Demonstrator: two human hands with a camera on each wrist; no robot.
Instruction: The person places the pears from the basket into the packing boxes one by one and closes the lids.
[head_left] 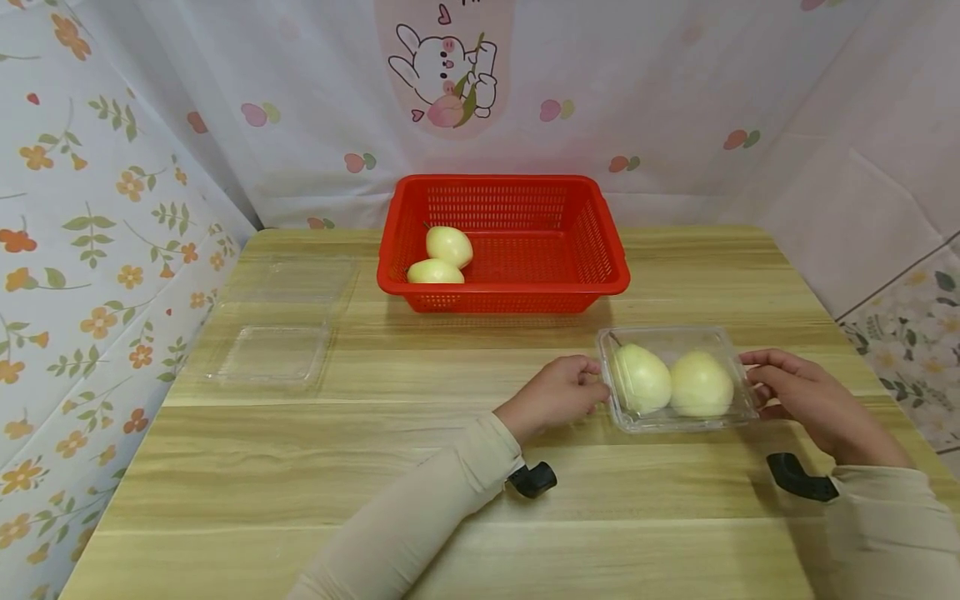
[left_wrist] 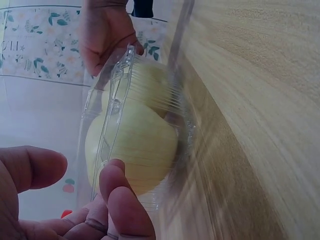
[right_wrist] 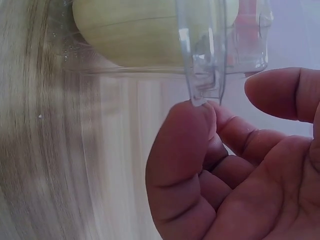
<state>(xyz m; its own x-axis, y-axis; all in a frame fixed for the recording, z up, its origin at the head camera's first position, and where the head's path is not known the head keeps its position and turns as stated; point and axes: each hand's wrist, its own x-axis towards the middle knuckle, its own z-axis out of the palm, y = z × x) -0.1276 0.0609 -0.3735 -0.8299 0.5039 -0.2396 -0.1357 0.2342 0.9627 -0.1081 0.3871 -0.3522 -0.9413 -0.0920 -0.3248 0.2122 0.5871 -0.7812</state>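
Observation:
A clear plastic clamshell box (head_left: 678, 421) with its lid down lies on the table's right half. Inside are two pale yellow pears (head_left: 642, 379), side by side. My left hand (head_left: 558, 396) is at the box's left end, a fingertip touching the rim (left_wrist: 116, 105) while the thumb stands apart. At the opposite end, my right hand (head_left: 802, 396) touches the rim's corner with a bent finger (right_wrist: 177, 145); its thumb is also off the plastic. Both hands have loosely bent fingers, and neither pinches the box.
A red plastic basket (head_left: 502, 289) stands at the back centre with two more pears (head_left: 448, 247) in its left side. Another clear plastic box (head_left: 273, 354) lies opened out at the table's left. Patterned cloth (head_left: 300, 108) hangs behind the wooden table (head_left: 337, 483).

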